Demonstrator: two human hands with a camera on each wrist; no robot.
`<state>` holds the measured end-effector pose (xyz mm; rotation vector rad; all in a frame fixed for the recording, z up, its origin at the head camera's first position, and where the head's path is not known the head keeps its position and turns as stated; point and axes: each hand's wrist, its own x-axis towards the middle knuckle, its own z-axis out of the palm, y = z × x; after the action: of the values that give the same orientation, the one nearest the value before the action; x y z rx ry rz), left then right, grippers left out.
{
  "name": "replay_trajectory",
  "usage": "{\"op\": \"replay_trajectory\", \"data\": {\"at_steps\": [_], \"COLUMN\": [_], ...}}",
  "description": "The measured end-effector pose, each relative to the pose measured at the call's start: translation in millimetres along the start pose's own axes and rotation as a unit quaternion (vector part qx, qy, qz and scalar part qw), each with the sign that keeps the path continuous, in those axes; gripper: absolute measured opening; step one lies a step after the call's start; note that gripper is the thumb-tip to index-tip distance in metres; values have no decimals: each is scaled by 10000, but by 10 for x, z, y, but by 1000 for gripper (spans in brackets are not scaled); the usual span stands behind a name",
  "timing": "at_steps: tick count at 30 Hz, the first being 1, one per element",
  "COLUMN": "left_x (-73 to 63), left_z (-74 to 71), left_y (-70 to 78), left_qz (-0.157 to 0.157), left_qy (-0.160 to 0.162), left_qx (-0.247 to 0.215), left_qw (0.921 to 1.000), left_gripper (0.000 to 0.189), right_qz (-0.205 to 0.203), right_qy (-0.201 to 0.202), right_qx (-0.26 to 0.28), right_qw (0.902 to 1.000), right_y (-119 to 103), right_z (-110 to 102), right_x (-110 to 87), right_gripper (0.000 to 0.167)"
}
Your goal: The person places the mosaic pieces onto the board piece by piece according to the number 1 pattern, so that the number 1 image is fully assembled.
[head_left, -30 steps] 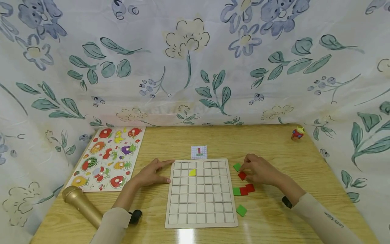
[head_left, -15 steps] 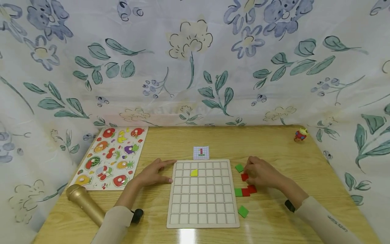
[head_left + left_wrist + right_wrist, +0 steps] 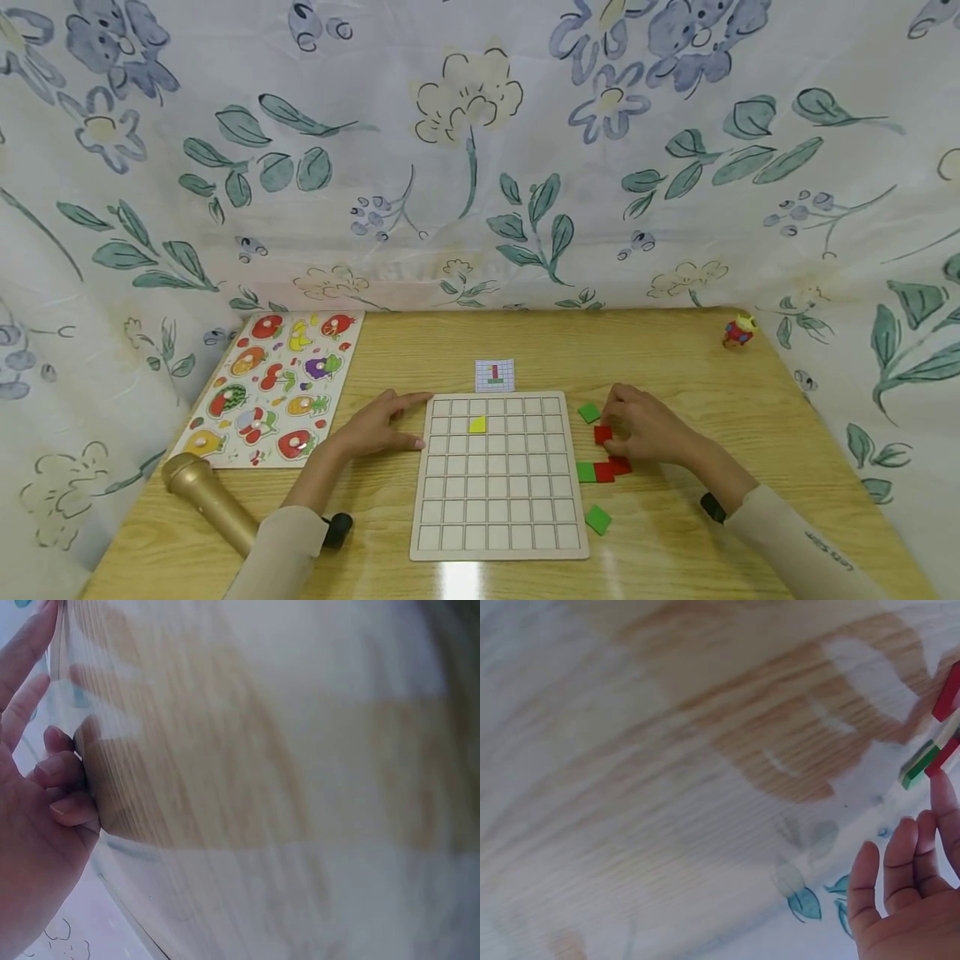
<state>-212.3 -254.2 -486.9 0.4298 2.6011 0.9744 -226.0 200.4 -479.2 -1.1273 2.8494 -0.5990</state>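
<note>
My left hand (image 3: 378,425) rests at the left edge of the wooden grid board (image 3: 497,554), index finger and thumb stretched out to touch its rim. In the left wrist view its other fingers (image 3: 61,769) bend loosely by the tabletop. Right of the board, the thumb and fingers of my right hand (image 3: 641,423) pinch a red square tile (image 3: 602,434). The right wrist view shows a fingertip against a red tile (image 3: 943,756), the thumb hidden. Close by lie a green tile (image 3: 588,412) and another red tile (image 3: 619,465), partly under the hand. One yellow piece (image 3: 477,425) sits in the grid.
Behind the board lies a small pattern card (image 3: 495,376). Below the right hand are a green tile (image 3: 586,472), a red tile (image 3: 603,472) and a lone green tile (image 3: 597,519). A fruit puzzle (image 3: 281,392), gold microphone (image 3: 210,502) and toy figure (image 3: 738,330) stand around.
The head view has shifted slightly. My right hand's fingers have bent more around the red tile, and the thumb is lower. My left hand stays at the board's edge.
</note>
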Motion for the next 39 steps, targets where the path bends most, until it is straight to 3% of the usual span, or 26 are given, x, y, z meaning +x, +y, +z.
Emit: {"op": "replay_trajectory", "data": {"at_steps": [9, 17, 24, 39], "left_x": [-12, -13, -2, -1], "left_z": [-8, 3, -1, -4], "left_y": [-3, -13, 5, 1], "left_qz": [26, 67, -44, -52], "left_qy": [-6, 6, 15, 28], "left_qx": [20, -4, 1, -35], "left_qw": [10000, 10000, 10000, 10000], "left_gripper": [77, 77, 77, 77], "right_qz": [-334, -236, -462, -337], "right_qy": [445, 160, 211, -214], "right_qx": [92, 237, 349, 304], "right_qw": [9984, 9993, 9981, 9987], "right_y": [-31, -192, -304, -561], "right_z": [24, 19, 39, 148], "right_x": [124, 315, 433, 706], "right_gripper": [18, 16, 16, 21]}}
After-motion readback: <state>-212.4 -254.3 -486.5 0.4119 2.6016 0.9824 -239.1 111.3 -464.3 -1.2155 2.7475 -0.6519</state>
